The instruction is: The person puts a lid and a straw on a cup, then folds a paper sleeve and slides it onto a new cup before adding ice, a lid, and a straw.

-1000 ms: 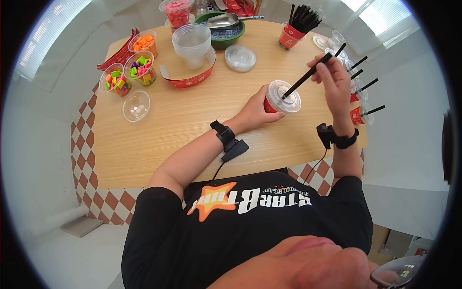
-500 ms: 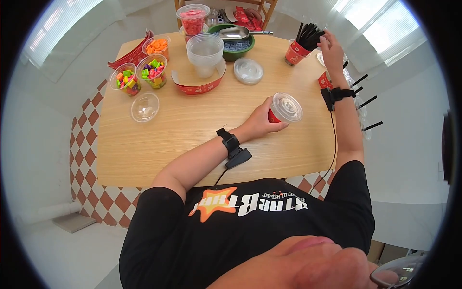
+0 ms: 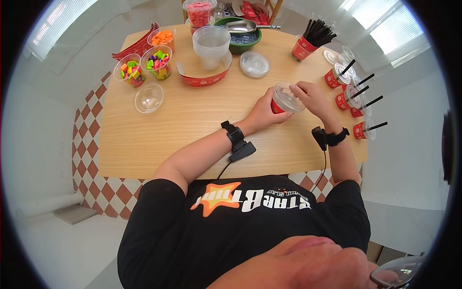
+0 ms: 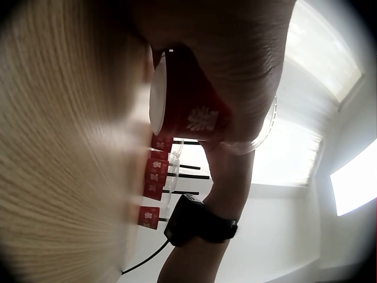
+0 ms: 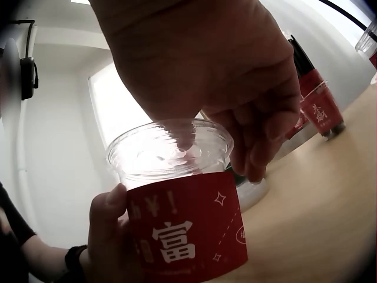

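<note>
We find the left hand [image 3: 263,113] clamped round the red cup [image 3: 278,105] near the table [image 3: 159,135] edge while the right hand [image 3: 312,98] fingers press its clear lid [image 5: 168,147], and we judge uneven pressure could tip it.

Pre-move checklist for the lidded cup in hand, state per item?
1. Left hand grips the red cup: ok, thumb and fingers wrap its sleeve.
2. Dome lid on the cup: ok, it sits on the rim; full seal cannot tell.
3. Right hand on the lid: ok, fingertips touch its top.
4. Straw in this cup: not ok, none through the lid.
5. Spare straws available: ok, a bundle stands in a red holder at the table's far right.
6. Cup contents: cannot tell, the sleeve hides them.
</note>
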Demonstrator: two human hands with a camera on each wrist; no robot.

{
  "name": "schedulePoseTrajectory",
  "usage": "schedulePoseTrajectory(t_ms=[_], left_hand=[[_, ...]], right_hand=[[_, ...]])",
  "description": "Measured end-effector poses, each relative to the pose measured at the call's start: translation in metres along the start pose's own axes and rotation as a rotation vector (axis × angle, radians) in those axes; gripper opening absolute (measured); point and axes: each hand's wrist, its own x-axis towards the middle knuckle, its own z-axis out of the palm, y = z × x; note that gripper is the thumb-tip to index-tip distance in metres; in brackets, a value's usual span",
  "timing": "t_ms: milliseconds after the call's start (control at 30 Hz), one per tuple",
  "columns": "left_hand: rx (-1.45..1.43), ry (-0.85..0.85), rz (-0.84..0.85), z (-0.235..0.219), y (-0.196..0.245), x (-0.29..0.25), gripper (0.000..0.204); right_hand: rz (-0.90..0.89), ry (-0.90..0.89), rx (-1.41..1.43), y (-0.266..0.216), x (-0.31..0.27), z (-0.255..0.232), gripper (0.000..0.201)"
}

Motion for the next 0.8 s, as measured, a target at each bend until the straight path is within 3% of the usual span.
schedulePoseTrajectory(t_ms=[67, 133, 267, 333, 400, 500, 667, 767, 800], left_hand=[[-0.004, 0.014, 0.014, 0.0, -0.003, 0.001, 0.081], [-0.01, 0.024, 0.03, 0.0, -0.009, 0.004, 0.081], [-0.029, 0.127, -0.03, 0.001, -0.014, 0.005, 0.082], [0.028, 0.141, -0.016, 0.0, -0.014, 0.004, 0.082], [0.021, 0.132, -0.001, 0.001, -0.016, 0.005, 0.082], [0.005, 0.145, 0.076, 0.001, -0.014, 0.003, 0.081], [-0.017, 0.133, 0.184, -0.001, -0.007, 0.002, 0.079], [0.003, 0.184, 0.216, -0.001, -0.006, 0.004, 0.079], [0.018, 0.222, 0.238, -0.001, -0.007, 0.005, 0.08]], right_hand=[[-0.023, 0.086, 0.039, 0.006, 0.003, 0.008, 0.035], [-0.172, 0.329, 0.153, 0.011, 0.013, 0.011, 0.028], [-0.212, 0.43, 0.352, -0.001, 0.034, -0.001, 0.022], [-0.412, 0.526, 0.586, 0.0, 0.057, 0.001, 0.017], [-0.419, 0.51, 0.423, 0.004, 0.072, 0.001, 0.016], [-0.533, 0.186, 0.29, 0.008, 0.093, 0.013, 0.023], [-0.643, 0.02, 0.084, 0.011, 0.106, 0.034, 0.025], [-0.577, 0.04, 0.007, 0.011, 0.102, 0.036, 0.026], [-0.41, 0.049, 0.252, 0.016, 0.101, 0.034, 0.031]])
